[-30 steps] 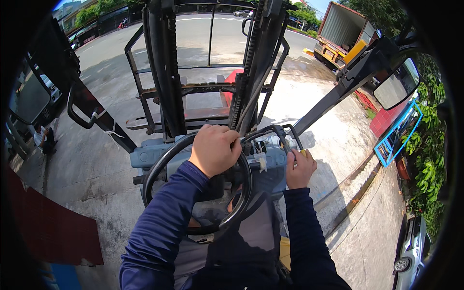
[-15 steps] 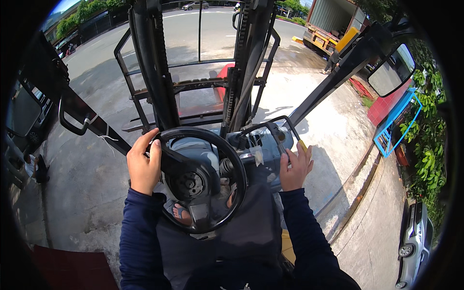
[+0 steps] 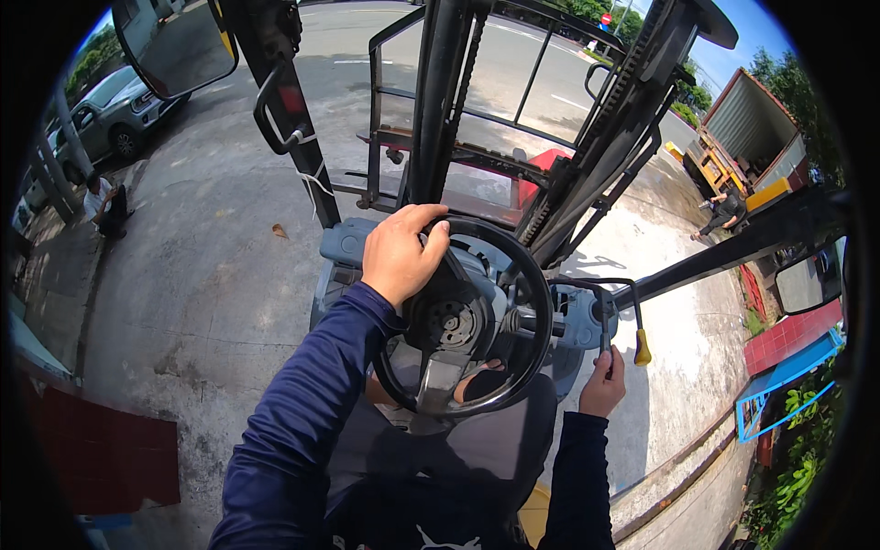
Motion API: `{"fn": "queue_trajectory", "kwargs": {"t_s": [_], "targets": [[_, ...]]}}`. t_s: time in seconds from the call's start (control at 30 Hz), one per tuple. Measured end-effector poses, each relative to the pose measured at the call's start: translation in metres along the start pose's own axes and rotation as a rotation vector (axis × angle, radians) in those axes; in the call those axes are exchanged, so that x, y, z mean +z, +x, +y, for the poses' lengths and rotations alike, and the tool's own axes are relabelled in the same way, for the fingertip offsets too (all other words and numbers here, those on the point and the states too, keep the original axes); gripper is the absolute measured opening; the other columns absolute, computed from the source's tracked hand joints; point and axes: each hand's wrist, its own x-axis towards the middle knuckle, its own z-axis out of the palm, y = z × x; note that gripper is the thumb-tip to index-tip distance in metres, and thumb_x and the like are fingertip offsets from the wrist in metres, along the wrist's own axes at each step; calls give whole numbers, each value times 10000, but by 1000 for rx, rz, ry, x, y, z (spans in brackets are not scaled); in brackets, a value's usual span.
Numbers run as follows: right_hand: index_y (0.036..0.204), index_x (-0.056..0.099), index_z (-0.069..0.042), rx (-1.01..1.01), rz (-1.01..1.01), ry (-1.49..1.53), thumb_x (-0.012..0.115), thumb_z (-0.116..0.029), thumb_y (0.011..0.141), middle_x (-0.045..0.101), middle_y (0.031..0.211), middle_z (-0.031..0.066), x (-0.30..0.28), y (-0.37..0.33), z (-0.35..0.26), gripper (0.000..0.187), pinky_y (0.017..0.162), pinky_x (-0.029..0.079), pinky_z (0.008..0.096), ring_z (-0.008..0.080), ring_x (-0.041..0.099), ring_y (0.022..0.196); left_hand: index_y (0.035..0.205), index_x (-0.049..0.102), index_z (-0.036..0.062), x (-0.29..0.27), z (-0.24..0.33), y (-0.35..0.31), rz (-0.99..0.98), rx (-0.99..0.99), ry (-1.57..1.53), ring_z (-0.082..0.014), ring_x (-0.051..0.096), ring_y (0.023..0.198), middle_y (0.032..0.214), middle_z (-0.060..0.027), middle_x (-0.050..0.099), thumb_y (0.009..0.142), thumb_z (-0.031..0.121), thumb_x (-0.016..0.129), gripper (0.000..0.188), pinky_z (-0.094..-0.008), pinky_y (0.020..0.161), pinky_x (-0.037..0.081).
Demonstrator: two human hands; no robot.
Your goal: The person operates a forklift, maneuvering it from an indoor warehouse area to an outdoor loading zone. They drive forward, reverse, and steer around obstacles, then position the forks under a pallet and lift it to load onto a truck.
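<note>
Before me is the black steering wheel (image 3: 547, 316) of a forklift, tilted toward my lap. My left hand (image 3: 401, 257) is curled over its upper left rim, thumb and forefinger closing around it. To the right of the wheel, my right hand (image 3: 602, 385) has its fingers closed on the lower end of a dark lever (image 3: 605, 316). A second lever, bent and black with a yellow grip (image 3: 643, 350), hangs just right of that hand, apart from it. A grey-blue console (image 3: 577, 316) sits behind the levers. My sandalled foot (image 3: 477, 380) shows through the wheel.
Ahead stands the black mast (image 3: 440, 110), with a red object (image 3: 543, 174) beyond its frame. A person (image 3: 105, 206) sits at the left near a parked pickup (image 3: 115, 115). Another person (image 3: 721, 215) is near an open container truck (image 3: 752, 119). A blue frame (image 3: 793, 376) borders the right kerb.
The view has swung, shifting the mast and wheel rightward in the picture. My left hand has moved toward the wheel's top. My right hand, with fingers raised before, now closes on the dark lever.
</note>
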Motion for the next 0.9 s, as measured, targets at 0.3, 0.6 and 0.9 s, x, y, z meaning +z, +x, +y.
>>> {"fn": "queue_trajectory", "kwargs": {"t_s": [0.3,0.6,0.9], "targets": [[1126,723,22,29,110,-214,596,-383,1051,738,903,158,132,-8,-33,431,615,574,358,258,705,731,817,751,60,-10,-116,28,-89,96,36,-357,710,806,789,-161,702,813,298,647,260,-482,748,570],[910,782,-12,-126,22,-311,627,-440,1013,747,818,177,245,89,3,466,623,547,454,331,686,686,814,765,50,64,-226,116,132,-2,56,-366,716,775,767,-169,709,769,311,668,282,-470,739,568],[1161,716,35,-202,-96,-201,632,-235,1037,679,853,130,373,156,-6,309,630,521,335,201,648,707,729,719,80,152,-280,260,-105,248,68,-325,689,783,737,-130,692,776,265,664,198,-464,894,455]]}}
